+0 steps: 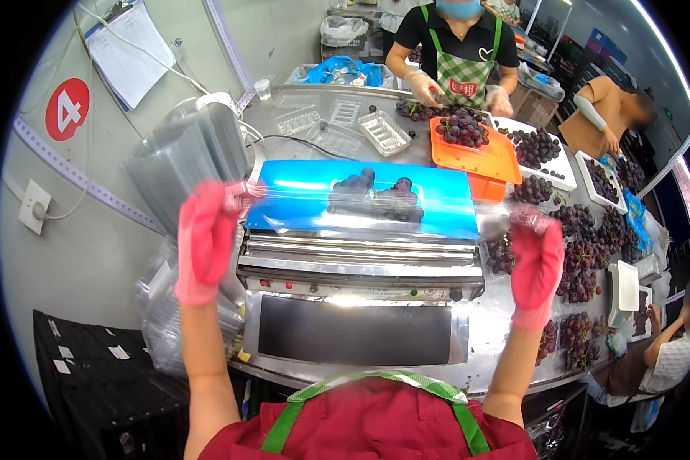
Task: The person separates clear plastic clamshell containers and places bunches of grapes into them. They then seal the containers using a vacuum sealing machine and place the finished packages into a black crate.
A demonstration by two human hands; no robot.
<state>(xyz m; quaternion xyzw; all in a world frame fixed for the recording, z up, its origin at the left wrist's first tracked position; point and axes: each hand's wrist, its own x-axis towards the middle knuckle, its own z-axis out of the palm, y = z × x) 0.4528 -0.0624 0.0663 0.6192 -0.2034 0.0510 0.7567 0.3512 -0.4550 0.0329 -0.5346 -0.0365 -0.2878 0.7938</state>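
Note:
In a pink glove, my left hand point(208, 241) is closed on the left end of a clear plastic film point(299, 201). My right hand point(537, 264), gloved alike, grips the film's other end. Between them the film stretches across a tray of dark grapes point(399, 201), which lies on a bright blue board point(448, 192). The film's folds partly hide the fruit and the tray's rim. Directly below the board is a metal film-wrapping machine point(360, 268) with rollers and a control strip. A flat black plate point(353, 330) forms its near side.
Stacked clear trays point(184, 149) stand left of the machine. An orange crate point(468, 157) with grapes sits behind it to the right. Grape bunches point(583, 261) cover the table's right side. Across the table, a co-worker's gloved hands point(425, 88) are near loose grapes.

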